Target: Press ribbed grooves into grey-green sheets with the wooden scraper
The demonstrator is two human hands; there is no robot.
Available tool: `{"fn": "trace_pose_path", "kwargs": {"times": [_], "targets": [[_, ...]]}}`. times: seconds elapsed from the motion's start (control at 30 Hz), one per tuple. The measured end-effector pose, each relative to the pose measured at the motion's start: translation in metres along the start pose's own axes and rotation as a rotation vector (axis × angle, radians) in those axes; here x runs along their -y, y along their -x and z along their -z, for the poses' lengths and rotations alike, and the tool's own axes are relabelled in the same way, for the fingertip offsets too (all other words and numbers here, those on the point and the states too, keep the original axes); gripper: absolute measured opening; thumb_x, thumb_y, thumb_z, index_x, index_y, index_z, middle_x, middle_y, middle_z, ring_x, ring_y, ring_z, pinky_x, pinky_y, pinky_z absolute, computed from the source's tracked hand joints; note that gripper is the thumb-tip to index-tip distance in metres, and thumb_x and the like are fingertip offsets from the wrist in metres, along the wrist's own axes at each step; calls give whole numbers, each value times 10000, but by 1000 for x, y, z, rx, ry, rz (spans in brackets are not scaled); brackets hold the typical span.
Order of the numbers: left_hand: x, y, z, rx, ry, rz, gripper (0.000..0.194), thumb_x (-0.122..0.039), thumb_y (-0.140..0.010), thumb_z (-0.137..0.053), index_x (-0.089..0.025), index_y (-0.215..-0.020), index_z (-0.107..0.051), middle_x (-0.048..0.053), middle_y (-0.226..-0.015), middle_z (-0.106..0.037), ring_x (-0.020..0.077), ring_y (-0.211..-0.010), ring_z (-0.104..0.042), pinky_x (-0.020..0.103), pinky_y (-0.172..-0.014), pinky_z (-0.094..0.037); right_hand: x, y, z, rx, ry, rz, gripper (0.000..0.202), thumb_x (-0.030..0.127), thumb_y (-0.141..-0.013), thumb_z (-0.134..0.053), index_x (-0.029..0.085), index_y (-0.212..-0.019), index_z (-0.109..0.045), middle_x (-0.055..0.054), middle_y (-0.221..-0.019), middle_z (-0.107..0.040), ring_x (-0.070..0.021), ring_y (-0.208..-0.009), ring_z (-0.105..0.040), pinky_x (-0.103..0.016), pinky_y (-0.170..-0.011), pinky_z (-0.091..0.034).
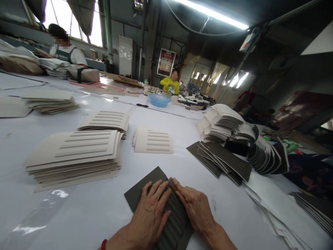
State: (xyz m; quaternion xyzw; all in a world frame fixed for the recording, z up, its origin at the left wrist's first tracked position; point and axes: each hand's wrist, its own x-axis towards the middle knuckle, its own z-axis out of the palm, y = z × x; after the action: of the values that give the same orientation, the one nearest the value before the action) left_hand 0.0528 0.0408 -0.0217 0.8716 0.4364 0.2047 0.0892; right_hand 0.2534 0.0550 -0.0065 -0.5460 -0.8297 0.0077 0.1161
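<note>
A dark grey panel [140,189] with raised ridges lies on the white table at the bottom centre. Spread over its upper part is my left hand [151,208], palm down, fingers apart, with a red band at the wrist. At the panel's right edge, my right hand [194,205] is closed round a small brownish tool [171,184], whose end touches the panel near my left fingertips. My right palm hides most of the tool.
Cream ridged sheets stand in a tall stack [75,156] at left, with a small stack [153,140] ahead. Dark panels [221,158] and curved piles [223,121] lie right. A blue basin [159,100] and two people are farther back.
</note>
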Motion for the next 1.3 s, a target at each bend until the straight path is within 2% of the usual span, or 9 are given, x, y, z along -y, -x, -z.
{"fn": "trace_pose_path", "kwargs": {"times": [0.17,0.27,0.4,0.47,0.57,0.77,0.93,1.13,1.3], "targets": [[2,-5,4,41,51,21,556,-194,-821,-613,-250,-1358,-482,60,-1480,-458,305,-1368,-385,592,-1126,-284,-12,29,4,-29,51,90,470,189,-995,-413,195,-1466,-417,-39,-804,-710,-193,-699,-679,-292,-638,-557],[8,-6,8,62,71,2,532,-199,-837,-598,-267,-1354,-490,69,-1496,-428,293,-1379,-376,581,-1139,-278,-29,72,15,-7,-63,68,484,200,-1005,-378,247,-1487,-376,-42,-983,-746,-166,-790,-716,-246,-735,-576],[16,-13,17,117,111,-98,526,-184,-836,-565,-272,-1350,-494,79,-1512,-387,278,-1397,-351,559,-1169,-241,-41,122,32,65,-208,-111,472,239,-1003,-415,335,-1465,-400,28,-1319,-609,-173,-1091,-654,-231,-944,-508],[15,-19,21,160,131,-174,567,-125,-802,-540,-268,-1348,-490,73,-1503,-390,260,-1401,-342,535,-1184,-223,-38,129,36,1,-213,-230,468,255,-1009,-396,326,-1472,-387,36,-1390,-528,-182,-1175,-588,-231,-971,-482],[5,-24,22,173,124,-212,622,-40,-740,-494,-268,-1319,-510,64,-1456,-425,245,-1372,-367,502,-1182,-235,-25,111,33,-140,-196,-298,476,255,-1015,-359,302,-1489,-355,24,-1429,-482,-183,-1189,-573,-232,-960,-488],[-14,-22,7,106,84,-131,546,-28,-756,-457,-236,-1252,-553,71,-1261,-532,261,-1208,-454,468,-1107,-325,6,31,22,-281,-216,-259,452,223,-1018,-359,270,-1464,-416,-28,-1362,-578,-185,-1113,-644,-268,-951,-517],[-8,-19,0,33,145,-135,566,-21,-751,-468,-257,-1261,-538,45,-1262,-533,248,-1207,-444,460,-1125,-305,13,0,6,-100,51,-304,402,230,-1002,-445,297,-1391,-523,-52,-1032,-749,-228,-818,-736,-297,-687,-584],[-5,-17,-5,12,159,-131,601,-41,-741,-508,-269,-1297,-517,42,-1317,-518,244,-1261,-427,457,-1152,-279,7,3,-6,-64,104,-230,451,202,-1002,-406,263,-1446,-456,-44,-880,-751,-205,-694,-720,-280,-634,-561],[1,-19,-3,16,127,-208,475,-110,-855,-514,-263,-1304,-529,39,-1338,-565,238,-1280,-464,430,-1137,-317,-20,55,3,15,-103,-117,473,209,-998,-363,283,-1461,-428,-20,-1034,-749,-180,-808,-732,-247,-731,-582]]}}
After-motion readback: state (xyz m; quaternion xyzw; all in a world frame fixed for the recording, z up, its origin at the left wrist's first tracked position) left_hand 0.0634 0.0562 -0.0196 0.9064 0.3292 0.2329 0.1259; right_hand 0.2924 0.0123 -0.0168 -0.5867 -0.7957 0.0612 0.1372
